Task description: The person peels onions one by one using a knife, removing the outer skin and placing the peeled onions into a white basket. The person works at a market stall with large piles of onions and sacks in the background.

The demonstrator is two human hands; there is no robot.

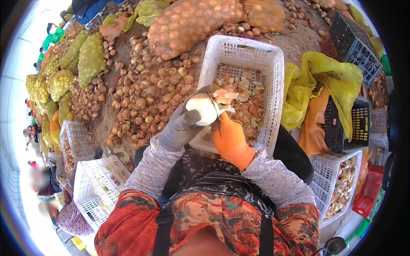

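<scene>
My left hand (182, 128), in a grey glove, holds a peeled white onion (202, 109) over the near left part of a white plastic crate (275, 96). In an orange glove, my right hand (231, 137) is closed around a tool, mostly hidden, whose thin dark blade (214, 102) lies against the onion's right end. Loose onion skin (225, 96) hangs at that end. Onion skins and trimmings (250, 105) cover much of the crate's bottom.
Unpeeled onions (144, 96) lie heaped on the ground beyond my left hand. A full orange mesh sack (192, 22) lies past the crate. Empty yellow mesh sacks (333, 70) drape at the right. White crates (333, 185) (96, 188) stand on both sides; people sit at the far left.
</scene>
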